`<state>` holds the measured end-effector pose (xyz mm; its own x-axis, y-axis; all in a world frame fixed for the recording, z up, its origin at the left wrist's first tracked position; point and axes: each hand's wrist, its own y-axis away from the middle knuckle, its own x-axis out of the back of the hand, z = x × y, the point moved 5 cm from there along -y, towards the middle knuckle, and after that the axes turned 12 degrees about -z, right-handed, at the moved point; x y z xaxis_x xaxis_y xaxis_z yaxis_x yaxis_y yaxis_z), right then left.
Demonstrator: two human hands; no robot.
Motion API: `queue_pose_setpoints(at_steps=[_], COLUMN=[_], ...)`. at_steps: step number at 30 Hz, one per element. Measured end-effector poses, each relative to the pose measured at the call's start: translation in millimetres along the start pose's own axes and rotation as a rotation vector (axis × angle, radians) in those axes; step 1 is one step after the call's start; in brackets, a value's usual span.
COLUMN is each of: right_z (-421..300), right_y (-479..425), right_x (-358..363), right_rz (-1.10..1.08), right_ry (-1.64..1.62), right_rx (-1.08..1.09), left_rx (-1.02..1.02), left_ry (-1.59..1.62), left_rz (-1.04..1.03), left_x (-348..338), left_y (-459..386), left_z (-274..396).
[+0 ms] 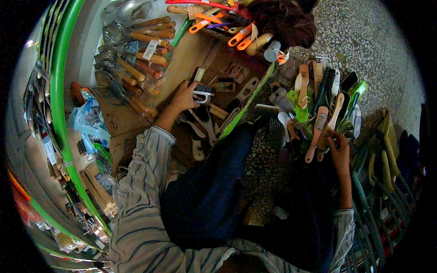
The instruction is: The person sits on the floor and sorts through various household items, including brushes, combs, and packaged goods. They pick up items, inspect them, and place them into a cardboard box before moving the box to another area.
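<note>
In the cardboard box [191, 51] left of the middle, my left hand [184, 97] grips a scrubbing brush [203, 91] with dark bristles and a white looped handle. Other brushes lie around it, among them a wooden-backed brush [218, 111] and a small pale-bristled one [199, 74]. My right hand [338, 145] is at the lower edge of a pile of brushes on the right, with thumb and finger curled beside a wooden-handled brush [336, 111]; whether it holds anything is unclear. Just left of it lies a wooden-handled tool [320, 126].
Wooden-handled tools in plastic [146, 58] fill the upper left. Orange-handled tools [240, 35] lie at the box's far edge. A green-edged shelf [59, 85] curves along the left. Dark curved metal bars [368, 204] stand at lower right. Speckled floor [358, 34] shows at upper right.
</note>
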<state>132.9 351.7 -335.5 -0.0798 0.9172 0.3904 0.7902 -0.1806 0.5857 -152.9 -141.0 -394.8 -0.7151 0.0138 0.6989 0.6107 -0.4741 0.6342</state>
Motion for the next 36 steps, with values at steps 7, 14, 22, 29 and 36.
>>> queue_pose_setpoints(at_steps=[7,14,22,29,36], right_z=[14.9,17.8,-6.2,-45.5,-51.7], right_y=[-1.5,-2.3,8.4,8.3,11.1], right_x=[-1.2,-1.0,8.5,8.2,-10.3], right_rz=[0.03,-0.052,0.072,0.05,-0.17], right_ry=[0.001,-0.026,-0.017,-0.276,-0.791], right_rx=[0.089,0.007,0.067,0.266,0.148], left_rx=[0.03,-0.037,-0.329,-0.862,-0.733], left_ry=[0.092,0.133,0.284,0.329,0.469], left_rz=[0.101,0.561,0.815,0.452,0.109], left_x=[0.0,2.6,53.9,53.0,-14.9], left_y=[9.4,55.3,98.2,59.3,-11.5], left_z=[16.3,11.5,115.7,317.7,390.9])
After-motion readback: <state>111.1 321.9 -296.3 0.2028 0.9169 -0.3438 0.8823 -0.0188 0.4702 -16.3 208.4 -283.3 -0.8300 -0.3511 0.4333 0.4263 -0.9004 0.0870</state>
